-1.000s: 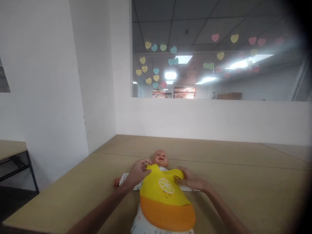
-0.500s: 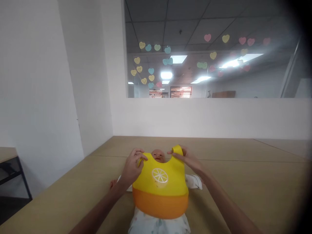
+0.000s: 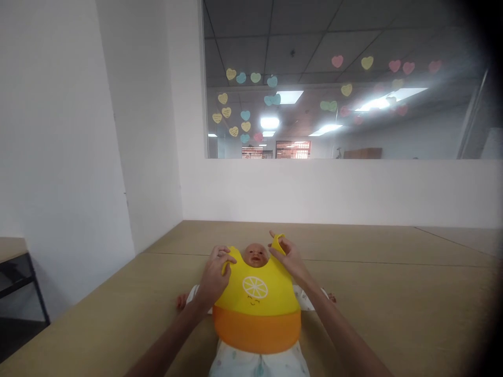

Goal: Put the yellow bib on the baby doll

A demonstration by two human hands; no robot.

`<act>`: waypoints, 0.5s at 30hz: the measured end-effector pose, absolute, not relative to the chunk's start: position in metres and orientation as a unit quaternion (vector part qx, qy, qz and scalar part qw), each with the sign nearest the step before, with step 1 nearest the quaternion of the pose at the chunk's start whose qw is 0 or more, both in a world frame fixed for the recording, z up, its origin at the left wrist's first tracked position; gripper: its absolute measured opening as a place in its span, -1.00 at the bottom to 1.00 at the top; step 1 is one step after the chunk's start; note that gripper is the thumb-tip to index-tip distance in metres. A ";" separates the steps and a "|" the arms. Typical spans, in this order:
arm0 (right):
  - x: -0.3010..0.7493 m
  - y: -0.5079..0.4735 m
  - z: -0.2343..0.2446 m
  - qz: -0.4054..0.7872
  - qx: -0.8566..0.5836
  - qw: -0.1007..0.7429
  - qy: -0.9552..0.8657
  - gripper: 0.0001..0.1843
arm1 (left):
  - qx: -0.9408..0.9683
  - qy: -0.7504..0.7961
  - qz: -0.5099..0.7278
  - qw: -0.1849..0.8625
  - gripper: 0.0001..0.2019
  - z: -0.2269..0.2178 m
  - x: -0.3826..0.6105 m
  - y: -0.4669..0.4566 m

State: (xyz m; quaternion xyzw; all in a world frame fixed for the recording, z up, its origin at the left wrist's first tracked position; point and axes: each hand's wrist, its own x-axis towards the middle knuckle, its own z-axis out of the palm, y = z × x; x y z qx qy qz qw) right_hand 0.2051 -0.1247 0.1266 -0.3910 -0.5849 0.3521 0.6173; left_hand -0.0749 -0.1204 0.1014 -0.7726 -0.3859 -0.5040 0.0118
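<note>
Bib (image 3: 271,301), head view: yellow body with a white citrus-slice print (image 3: 255,287) and small smiling mark, orange lower band (image 3: 257,329), probably a catch pocket. Position: spread over the chest of a doll (image 3: 255,255) lying face up on a wooden table (image 3: 118,309), neck cut-out just below the doll's chin, between the two hands.

Left hand (image 3: 215,272): fingers curled, gripping the bib's neck corner on that side. Right hand (image 3: 291,261): strap on the other side pinched and bent upward between thumb and fingers, one fingertip pointing past it.

Handling, as judged: light, pliable, rubbery rather than woven, likely a little grippy, hard to damage; straps bend readily, the orange band seems to hold its shape better. Best holds: the two neck tabs, near their ends, without pressing on the doll.

Hidden or unclear: fastening on the straps, covered by fingers or too small to read; doll's neck and torso, under the bib; one white sleeve (image 3: 304,298), partly behind the right forearm; doll's patterned white clothing (image 3: 239,361), cut off at the lower edge; writing on the heart notes (image 3: 367,63), illegible; far right side, lost in dark shading
</note>
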 end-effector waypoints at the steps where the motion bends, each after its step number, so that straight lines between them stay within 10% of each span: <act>1: 0.204 -0.120 0.122 0.353 -0.389 0.616 -0.587 -0.36 | -0.770 -0.394 -0.502 0.004 -0.68 0.097 -0.074 -0.116; 15: 0.196 -0.095 0.066 0.373 -0.502 0.587 -0.514 -0.40 | -0.727 -0.525 -0.421 -0.139 -0.82 0.047 -0.071 -0.071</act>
